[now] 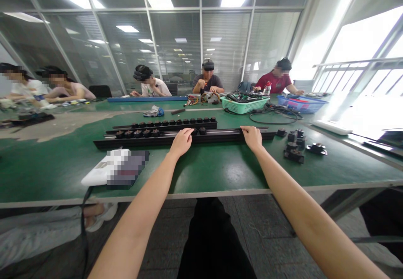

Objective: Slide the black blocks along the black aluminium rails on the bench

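A long black rail [147,140] lies across the green workbench [220,174], with several round black fittings mounted along its left part. My left hand [181,141] grips the rail from above, near its middle. My right hand [252,138] rests its fingers over the same rail further right. Just behind it lies a second black rail [163,126], carrying a row of similar fittings. Several loose black fittings [294,153] stand on the bench to the right of my right hand.
A white pixelated package [115,168] lies near the bench's front edge [201,195], with a dark cable hanging down. Further back stand a teal basket of cables [244,105] and a blue tray [300,105]. Several co-workers [208,77] sit across the bench.
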### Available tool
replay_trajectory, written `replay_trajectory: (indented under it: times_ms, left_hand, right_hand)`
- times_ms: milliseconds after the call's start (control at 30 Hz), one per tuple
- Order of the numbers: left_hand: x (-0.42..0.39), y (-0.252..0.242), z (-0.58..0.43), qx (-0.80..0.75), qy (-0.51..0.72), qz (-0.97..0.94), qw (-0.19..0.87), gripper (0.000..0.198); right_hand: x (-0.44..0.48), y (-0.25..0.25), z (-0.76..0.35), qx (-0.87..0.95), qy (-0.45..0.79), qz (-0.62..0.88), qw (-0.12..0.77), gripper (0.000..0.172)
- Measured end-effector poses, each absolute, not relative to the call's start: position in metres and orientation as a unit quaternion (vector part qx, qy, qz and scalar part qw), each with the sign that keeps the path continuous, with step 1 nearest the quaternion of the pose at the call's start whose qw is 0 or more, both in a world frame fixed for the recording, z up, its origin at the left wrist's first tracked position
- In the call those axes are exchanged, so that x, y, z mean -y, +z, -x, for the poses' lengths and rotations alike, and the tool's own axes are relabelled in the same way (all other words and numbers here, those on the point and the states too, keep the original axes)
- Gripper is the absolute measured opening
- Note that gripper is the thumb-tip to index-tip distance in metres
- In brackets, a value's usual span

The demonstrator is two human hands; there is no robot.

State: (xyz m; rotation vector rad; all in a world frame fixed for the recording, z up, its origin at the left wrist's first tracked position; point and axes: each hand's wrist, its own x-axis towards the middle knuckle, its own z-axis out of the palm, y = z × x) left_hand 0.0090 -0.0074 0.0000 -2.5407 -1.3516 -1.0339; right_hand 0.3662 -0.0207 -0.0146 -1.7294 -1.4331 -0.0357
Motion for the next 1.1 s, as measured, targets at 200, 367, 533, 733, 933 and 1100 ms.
replay_trajectory:
  times_ms: [200,367,533,733,933,1100]
  left_hand:
    - [0.007,0.000,-0.009,0.443,-0.346,0.826,0.040,0.045]
    - [0.007,-0.001,-0.009,0.441,-0.347,0.827,0.040,0.046]
    - [0.007,0.000,-0.009,0.444,-0.342,0.827,0.037,0.046]
    - [0.008,0.000,-0.008,0.441,-0.344,0.828,0.042,0.045]
    - [0.008,-0.001,-0.007,0.444,-0.341,0.828,0.042,0.046]
    - [0.006,-0.002,-0.006,0.443,-0.336,0.830,0.048,0.045]
  right_hand:
    - [0.022,-0.019,-0.370,0.602,-0.039,0.654,0.457,0.035]
    - [0.019,-0.022,-0.369,0.598,-0.060,0.648,0.468,0.038]
    - [0.018,-0.022,-0.367,0.595,-0.072,0.649,0.469,0.038]
    - [0.022,-0.020,-0.361,0.587,-0.070,0.651,0.475,0.040]
    - [0.024,-0.018,-0.356,0.567,-0.052,0.670,0.476,0.041]
    - [0.027,-0.018,-0.351,0.556,-0.048,0.682,0.473,0.044]
